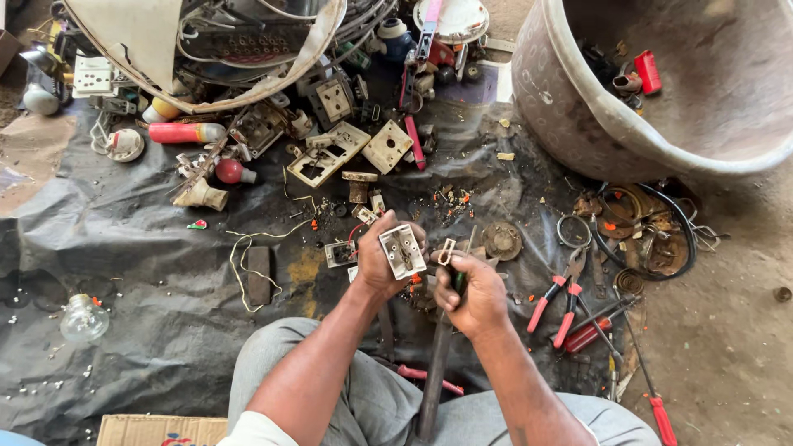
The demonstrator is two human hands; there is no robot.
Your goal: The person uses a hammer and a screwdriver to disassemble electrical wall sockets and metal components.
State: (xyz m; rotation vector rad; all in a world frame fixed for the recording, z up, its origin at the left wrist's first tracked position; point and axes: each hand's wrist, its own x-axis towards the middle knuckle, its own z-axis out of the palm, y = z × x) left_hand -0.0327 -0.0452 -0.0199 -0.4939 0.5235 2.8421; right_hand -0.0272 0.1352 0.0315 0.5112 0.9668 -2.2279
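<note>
Your left hand (382, 263) grips a dirty white square switch housing (402, 250), slotted back upward, above the dark tarp (140, 248); your right hand (469, 291) is closed around a thin tool (459, 266) beside it

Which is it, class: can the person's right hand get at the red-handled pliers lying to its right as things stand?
Probably not at once: the right hand is closed on a small tool, though the red-handled pliers lie uncovered on the dark sheet beside it, with nothing between.
</note>
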